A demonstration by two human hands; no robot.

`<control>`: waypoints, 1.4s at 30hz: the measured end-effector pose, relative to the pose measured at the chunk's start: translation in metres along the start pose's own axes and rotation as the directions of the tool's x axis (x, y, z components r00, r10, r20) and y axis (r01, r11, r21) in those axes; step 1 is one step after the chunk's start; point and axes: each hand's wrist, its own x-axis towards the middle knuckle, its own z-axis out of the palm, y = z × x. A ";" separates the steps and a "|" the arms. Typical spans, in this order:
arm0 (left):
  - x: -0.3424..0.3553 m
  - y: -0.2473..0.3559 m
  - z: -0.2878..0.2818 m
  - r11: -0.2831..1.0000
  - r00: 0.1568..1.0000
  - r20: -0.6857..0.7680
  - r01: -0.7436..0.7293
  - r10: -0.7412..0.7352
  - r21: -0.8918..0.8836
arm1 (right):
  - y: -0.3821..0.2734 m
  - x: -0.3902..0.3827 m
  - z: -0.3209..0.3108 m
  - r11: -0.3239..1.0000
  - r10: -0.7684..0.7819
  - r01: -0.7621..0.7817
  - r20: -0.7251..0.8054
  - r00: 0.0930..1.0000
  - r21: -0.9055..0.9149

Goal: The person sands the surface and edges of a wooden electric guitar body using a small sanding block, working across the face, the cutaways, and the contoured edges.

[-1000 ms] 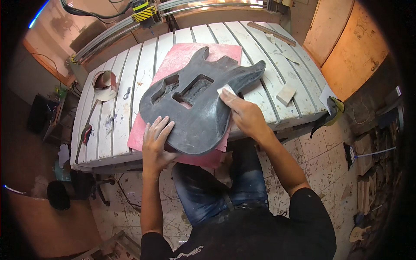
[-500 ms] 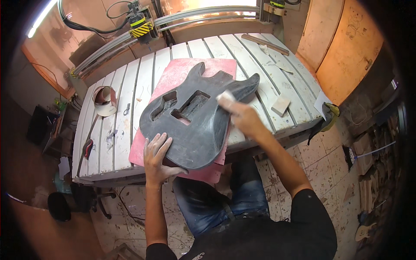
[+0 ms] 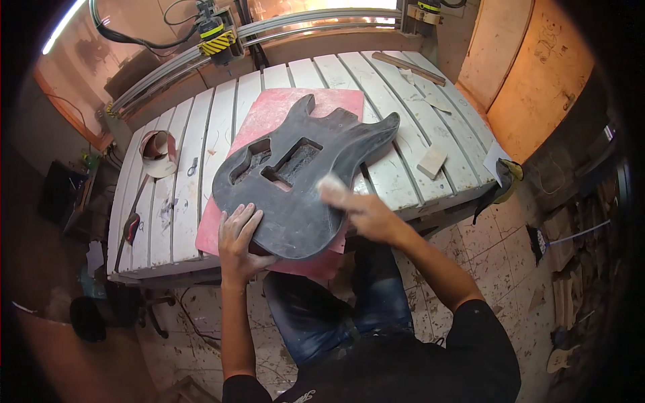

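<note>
A dark grey, dusty electric guitar body lies flat, with routed cavities in its upper face and its two horns pointing away from me. Under it is a pink sheet. My left hand rests at the body's near left edge, fingers spread over the top and thumb stretched along the rim. My right hand is closed on a small whitish sanding pad, pressed to the body's face near its right side. Motion blurs the pad, and the fingers partly cover it.
The white slatted table carries a roll of sandpaper, a red-and-black handled tool, a pale block and a wooden strip. A gantry machine head hangs over the far edge. A cloth drapes off the right corner.
My right hand has slid the pad toward me and a little left, from near the right horn to the lower face. My left hand stays on the edge; the whole view shifts slightly.
</note>
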 end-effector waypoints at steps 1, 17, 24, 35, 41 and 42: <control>-0.002 -0.001 -0.002 1.000 1.000 0.004 0.015 -0.015 0.010 | -0.032 -0.007 -0.001 0.989 0.030 -0.051 0.152 0.988 0.138; 0.020 0.111 0.038 0.971 0.972 -0.129 0.211 -0.196 0.116 | -0.047 -0.079 0.001 0.901 0.408 -0.267 -0.456 0.791 0.343; 0.014 0.090 0.037 0.988 0.988 -0.040 0.152 -0.151 0.021 | -0.059 -0.079 0.048 0.915 -0.093 -0.061 -0.356 0.930 -0.400; 0.042 0.000 -0.004 0.993 0.979 0.167 0.120 -0.116 -0.019 | -0.063 -0.067 0.065 0.934 -0.131 -0.023 -0.403 0.906 -0.356; 0.040 0.010 0.004 0.995 0.989 0.116 0.087 -0.092 0.043 | -0.070 -0.076 0.075 0.989 -0.084 0.042 -0.300 0.950 -0.143; 0.040 0.020 0.005 0.992 0.991 0.086 0.092 -0.100 0.090 | -0.068 -0.079 0.069 0.994 0.018 -0.059 -0.390 0.921 -0.093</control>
